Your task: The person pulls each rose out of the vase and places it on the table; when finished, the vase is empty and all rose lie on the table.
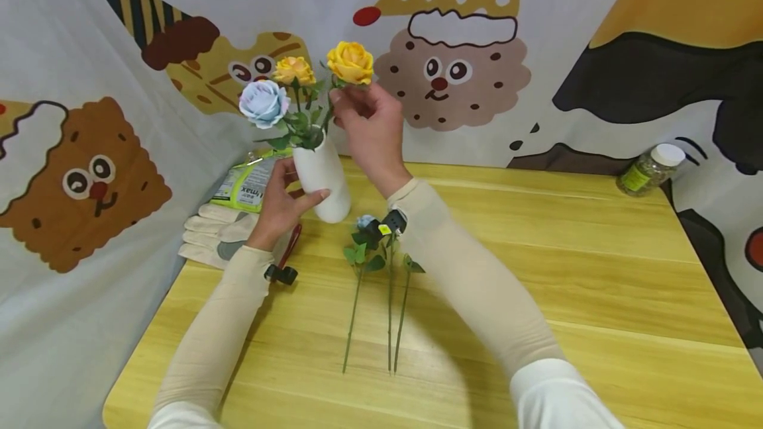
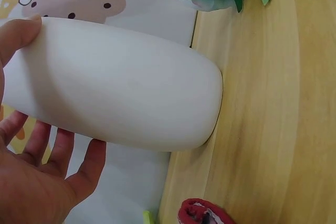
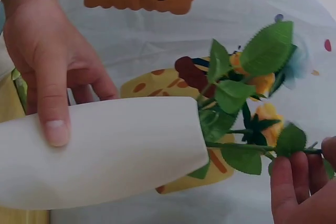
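A white vase stands on the table near its back edge. My left hand holds the vase from the left, thumb across its front and fingers around its far side. In the left wrist view the vase's base meets the wood. Up above the rim, my right hand pinches the stem of a yellow rose, just under its bloom. That stem runs down into the vase mouth. Also in the vase are an orange-yellow rose and a pale blue rose, leaning left.
Three more flower stems lie on the table in front of the vase, one with a bluish bloom. White gloves and a green-and-grey packet sit at the left. A lidded jar stands at the back right. A printed cloth hangs behind.
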Demonstrator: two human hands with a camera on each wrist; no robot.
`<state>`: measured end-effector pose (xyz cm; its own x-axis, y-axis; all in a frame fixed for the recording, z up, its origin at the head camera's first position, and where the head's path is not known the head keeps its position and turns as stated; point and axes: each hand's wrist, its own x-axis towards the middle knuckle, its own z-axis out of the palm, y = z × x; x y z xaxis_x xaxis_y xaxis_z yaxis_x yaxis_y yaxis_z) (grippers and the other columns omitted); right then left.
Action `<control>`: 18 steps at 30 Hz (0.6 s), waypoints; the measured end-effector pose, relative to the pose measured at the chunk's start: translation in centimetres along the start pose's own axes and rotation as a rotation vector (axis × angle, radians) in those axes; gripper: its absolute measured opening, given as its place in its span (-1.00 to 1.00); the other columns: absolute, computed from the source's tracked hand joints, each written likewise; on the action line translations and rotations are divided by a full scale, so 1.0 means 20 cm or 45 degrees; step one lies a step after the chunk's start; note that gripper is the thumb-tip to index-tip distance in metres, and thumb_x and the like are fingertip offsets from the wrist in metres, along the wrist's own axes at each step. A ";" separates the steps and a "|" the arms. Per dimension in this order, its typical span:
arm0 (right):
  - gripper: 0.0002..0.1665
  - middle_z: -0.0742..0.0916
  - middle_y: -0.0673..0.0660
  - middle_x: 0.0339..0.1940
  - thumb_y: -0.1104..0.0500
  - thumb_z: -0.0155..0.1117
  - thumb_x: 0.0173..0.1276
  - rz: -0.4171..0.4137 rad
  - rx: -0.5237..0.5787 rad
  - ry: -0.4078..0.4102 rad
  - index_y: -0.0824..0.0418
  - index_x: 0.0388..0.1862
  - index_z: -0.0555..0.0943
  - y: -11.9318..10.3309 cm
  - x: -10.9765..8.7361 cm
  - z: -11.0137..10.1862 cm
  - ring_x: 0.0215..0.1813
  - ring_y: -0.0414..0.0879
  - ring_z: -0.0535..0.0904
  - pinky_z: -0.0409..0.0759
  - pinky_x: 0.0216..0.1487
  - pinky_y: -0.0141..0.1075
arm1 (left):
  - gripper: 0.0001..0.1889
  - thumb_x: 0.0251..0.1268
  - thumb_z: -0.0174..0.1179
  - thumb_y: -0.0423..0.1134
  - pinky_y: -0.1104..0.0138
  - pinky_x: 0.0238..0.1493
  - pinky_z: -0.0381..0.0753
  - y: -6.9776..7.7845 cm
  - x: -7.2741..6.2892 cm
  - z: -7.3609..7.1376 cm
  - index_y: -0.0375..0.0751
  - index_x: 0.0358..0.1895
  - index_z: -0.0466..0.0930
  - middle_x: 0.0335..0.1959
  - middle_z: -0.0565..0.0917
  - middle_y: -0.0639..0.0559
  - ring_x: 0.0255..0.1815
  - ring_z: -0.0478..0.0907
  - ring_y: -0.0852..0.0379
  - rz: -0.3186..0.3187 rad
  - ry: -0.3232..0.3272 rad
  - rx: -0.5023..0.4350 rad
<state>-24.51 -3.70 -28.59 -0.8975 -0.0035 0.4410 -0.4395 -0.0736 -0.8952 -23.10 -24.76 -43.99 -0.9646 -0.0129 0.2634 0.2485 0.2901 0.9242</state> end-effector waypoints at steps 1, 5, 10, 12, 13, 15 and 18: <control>-0.70 0.83 0.18 0.07 0.20 0.34 0.56 0.007 0.017 0.020 0.28 0.18 0.71 -0.01 0.00 -0.01 -0.08 -0.07 0.76 0.82 -0.01 -0.25 | -0.17 0.19 0.59 -0.19 -0.21 0.36 0.58 0.00 0.00 0.00 -0.19 0.46 0.30 0.38 0.46 -0.15 0.32 0.50 -0.11 -0.001 -0.001 0.000; -0.71 0.83 0.15 0.05 0.17 0.37 0.55 -0.014 0.002 0.110 0.26 0.15 0.74 -0.02 0.00 -0.05 -0.06 -0.11 0.73 0.79 -0.03 -0.31 | -0.17 0.19 0.59 -0.19 -0.20 0.36 0.58 0.00 0.00 0.00 -0.18 0.46 0.30 0.38 0.46 -0.14 0.33 0.49 -0.12 -0.005 -0.004 -0.011; -0.72 0.85 0.18 0.04 0.20 0.34 0.55 -0.018 0.111 0.187 0.31 0.13 0.73 -0.02 0.00 -0.08 0.04 -0.09 0.78 0.80 -0.01 -0.29 | -0.18 0.18 0.60 -0.18 -0.17 0.35 0.59 0.00 -0.01 0.00 -0.15 0.44 0.32 0.37 0.46 -0.13 0.32 0.50 -0.09 -0.014 0.001 -0.021; -0.72 0.85 0.18 0.05 0.22 0.33 0.56 -0.003 0.178 0.211 0.31 0.14 0.71 -0.03 0.00 -0.10 0.06 -0.08 0.79 0.82 -0.01 -0.24 | -0.18 0.17 0.60 -0.18 -0.16 0.35 0.60 0.00 -0.01 0.00 -0.16 0.43 0.32 0.36 0.46 -0.12 0.31 0.50 -0.09 -0.021 0.002 -0.027; -0.72 0.85 0.19 0.04 0.22 0.33 0.56 -0.004 0.196 0.226 0.32 0.15 0.70 -0.03 0.00 -0.11 0.07 -0.08 0.79 0.82 -0.01 -0.23 | -0.18 0.16 0.60 -0.18 -0.16 0.35 0.60 0.00 -0.01 0.00 -0.16 0.43 0.31 0.35 0.47 -0.12 0.31 0.50 -0.09 -0.023 0.001 -0.030; -0.71 0.85 0.18 0.05 0.23 0.32 0.57 -0.011 0.218 0.250 0.30 0.18 0.67 -0.03 0.00 -0.12 0.09 -0.10 0.79 0.82 0.01 -0.23 | -0.18 0.16 0.61 -0.18 -0.15 0.35 0.60 0.00 -0.01 0.00 -0.16 0.42 0.31 0.35 0.47 -0.12 0.31 0.50 -0.09 -0.029 0.000 -0.032; -0.69 0.85 0.20 0.04 0.23 0.32 0.57 -0.040 0.196 0.285 0.29 0.21 0.65 -0.03 -0.01 -0.15 0.14 -0.12 0.76 0.77 0.09 -0.30 | -0.18 0.17 0.60 -0.18 -0.15 0.36 0.60 0.01 0.00 0.01 -0.16 0.43 0.31 0.37 0.46 -0.14 0.33 0.50 -0.10 -0.036 -0.001 -0.030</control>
<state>-24.23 -0.65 -28.36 -0.8767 0.2205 0.4275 -0.4718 -0.2210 -0.8535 -23.02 -24.63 -43.93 -0.9714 -0.0198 0.2365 0.2228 0.2670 0.9376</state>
